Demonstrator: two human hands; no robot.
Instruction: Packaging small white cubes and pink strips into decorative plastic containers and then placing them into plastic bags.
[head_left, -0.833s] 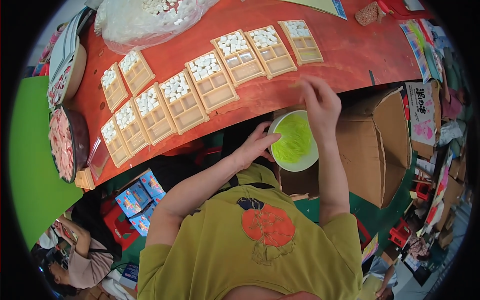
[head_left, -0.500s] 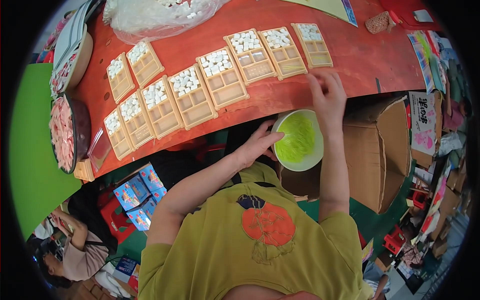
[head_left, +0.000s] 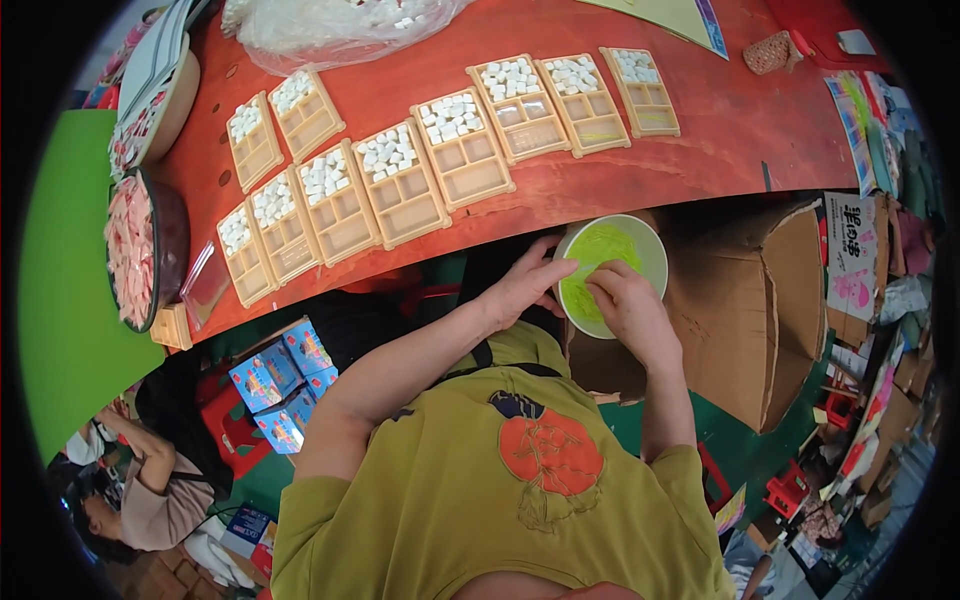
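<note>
A white bowl [head_left: 652, 262] holding a heap of thin bright-green sticks [head_left: 606, 243] is at the table's near edge, in front of my body. My left hand [head_left: 525, 285] grips its left rim, thumb over the edge. Inside the bowl, my right hand [head_left: 632, 308] has its fingertips bent together on the sticks; how many it pinches is hidden. Beyond lie several tan divided trays [head_left: 405, 222], each with small white cubes [head_left: 450, 117] in its large far compartment. In the tray farthest right [head_left: 655, 120], some green shows in the near compartment.
A clear bag of white pieces [head_left: 330, 40] lies at the table's far side. At left stands a dark tub of pink packets [head_left: 130, 250]. An open cardboard box [head_left: 745, 320] is below the bowl, to the right. Blue boxes [head_left: 265, 380] and a seated person [head_left: 165, 495] are at lower left.
My right hand has come down from beside the rightmost tray into the bowl, onto the green sticks. My left hand still holds the bowl. The whole view has shifted slightly.
</note>
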